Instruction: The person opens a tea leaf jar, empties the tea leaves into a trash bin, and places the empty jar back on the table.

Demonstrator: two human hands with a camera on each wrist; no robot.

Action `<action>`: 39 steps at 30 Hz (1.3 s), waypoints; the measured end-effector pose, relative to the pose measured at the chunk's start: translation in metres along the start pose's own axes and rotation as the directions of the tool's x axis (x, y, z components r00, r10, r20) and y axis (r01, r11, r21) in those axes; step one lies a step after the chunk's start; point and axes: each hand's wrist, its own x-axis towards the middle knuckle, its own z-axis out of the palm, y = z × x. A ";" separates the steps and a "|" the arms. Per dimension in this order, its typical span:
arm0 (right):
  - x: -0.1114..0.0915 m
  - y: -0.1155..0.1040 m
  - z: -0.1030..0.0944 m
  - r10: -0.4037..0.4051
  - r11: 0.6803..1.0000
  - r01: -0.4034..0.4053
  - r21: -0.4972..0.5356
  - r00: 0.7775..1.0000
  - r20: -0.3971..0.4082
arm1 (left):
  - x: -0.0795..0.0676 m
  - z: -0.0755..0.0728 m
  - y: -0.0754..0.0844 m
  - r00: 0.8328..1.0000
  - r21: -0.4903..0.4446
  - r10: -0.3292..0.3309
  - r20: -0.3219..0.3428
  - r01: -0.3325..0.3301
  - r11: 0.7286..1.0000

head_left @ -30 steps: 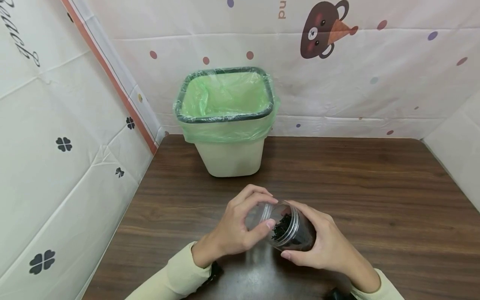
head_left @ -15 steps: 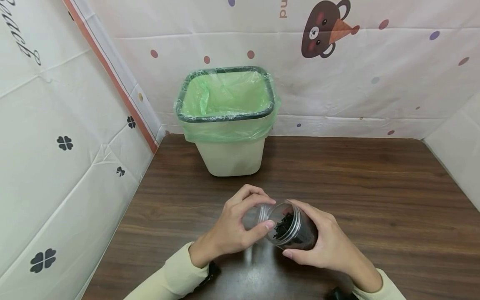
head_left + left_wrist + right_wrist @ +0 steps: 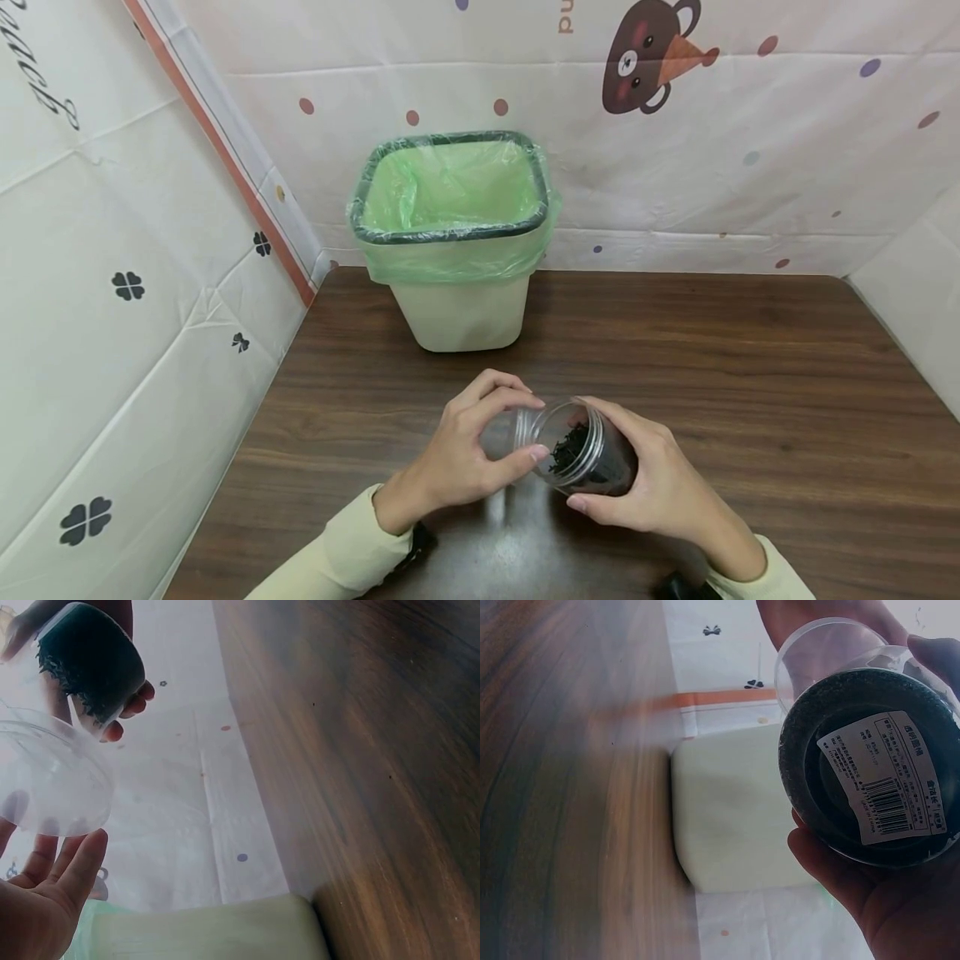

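I count two hands on my feed. Left hand point(image 3: 465, 458): thumb and fingers curved, parted by a lid's width, gripping one clear lid point(image 3: 67, 787). Right hand point(image 3: 660, 479): spread wide, wrapped around one clear jar point(image 3: 617, 467). Jar is tilted, mouth toward the lid, held above the desk point(image 3: 765, 375), between its left and right edges and well short of the far edge. Can't tell if the rims touch. One clump of black shreds point(image 3: 572, 448) in the jar, one white label point(image 3: 885, 776) on its base.

One pale bin point(image 3: 465, 317), upright at the far edge, toward the far left corner. One green bag point(image 3: 450, 265) lines it, one dark ring point(image 3: 453, 237) at its rim.

Desk is brown wood grain, far corners rounded, glare below the jar. Printed sheets behind and left: one bear point(image 3: 633, 62) on the back sheet point(image 3: 750, 183), dots around it; clovers on the left sheet point(image 3: 165, 383).
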 end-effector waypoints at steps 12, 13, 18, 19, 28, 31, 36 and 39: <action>-0.001 0.001 -0.001 0.042 0.999 -0.042 -0.002 0.999 0.019 | -0.006 -0.004 -0.002 0.999 -0.010 -0.043 0.019 0.043 0.999; -0.001 0.000 -0.001 0.045 0.999 -0.045 -0.001 0.999 0.020 | -0.007 -0.004 -0.002 0.999 -0.012 -0.047 0.020 0.047 0.999; 0.000 0.001 -0.002 0.031 1.000 -0.031 0.004 0.999 0.015 | -0.010 -0.005 -0.004 0.997 -0.029 -0.077 0.030 0.078 0.997; 0.000 0.001 -0.002 0.025 1.000 -0.025 0.003 1.000 0.012 | -0.011 -0.005 -0.005 0.996 -0.030 -0.083 0.032 0.084 0.996; -0.001 0.003 -0.001 0.034 0.999 -0.034 0.007 0.999 0.011 | -0.014 -0.008 -0.007 0.993 -0.029 -0.105 0.046 0.106 0.994; -0.001 0.003 -0.001 0.024 1.000 -0.024 0.007 1.000 0.008 | -0.014 -0.009 -0.008 0.992 -0.033 -0.110 0.056 0.112 0.993; 0.000 0.004 -0.002 0.041 0.999 -0.041 -0.003 0.999 0.016 | -0.016 -0.011 -0.009 0.987 -0.035 -0.134 0.083 0.138 0.990; -0.001 0.004 -0.002 0.065 0.998 -0.065 -0.011 0.998 0.027 | -0.018 -0.012 -0.009 0.984 -0.029 -0.147 0.099 0.151 0.988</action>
